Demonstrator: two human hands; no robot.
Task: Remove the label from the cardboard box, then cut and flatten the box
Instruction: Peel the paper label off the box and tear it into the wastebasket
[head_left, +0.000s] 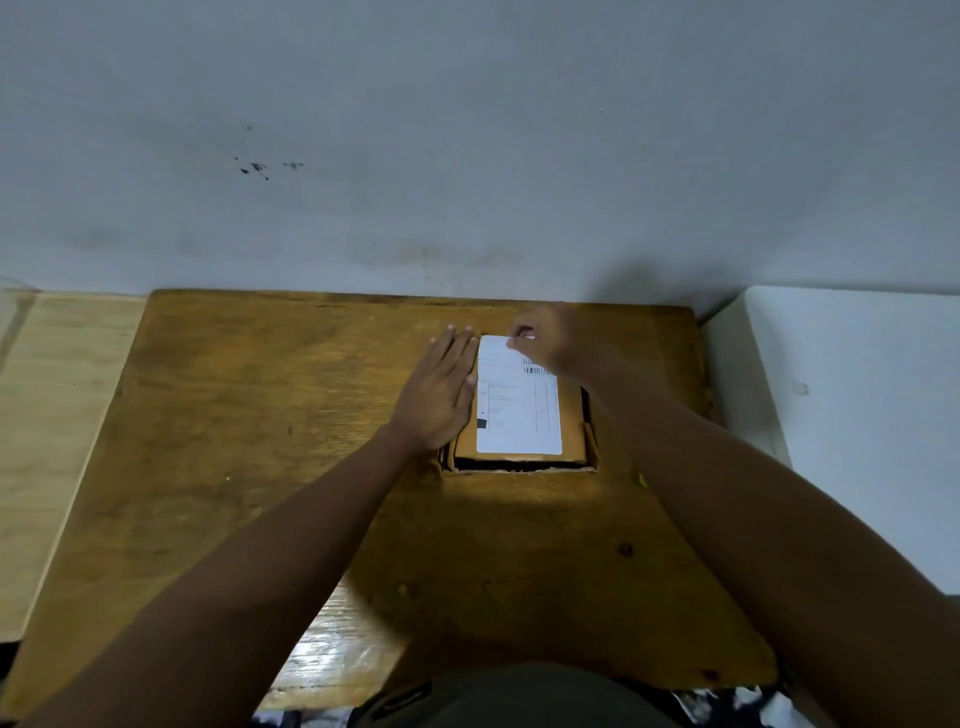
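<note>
A small brown cardboard box (571, 415) lies flat on the wooden table (260, 415), near its far edge. A white printed label (514, 415) covers most of the box's top face. My left hand (439, 389) rests flat, fingers straight, on the left side of the box beside the label. My right hand (545, 340) is at the label's far edge, with fingertips pinched on that edge. Whether the edge has lifted off the box is too small to tell.
A grey wall (467, 156) rises right behind the table. A paler wooden surface (52, 415) adjoins on the left and a white surface (857, 415) on the right. The near half of the table holds only my forearms.
</note>
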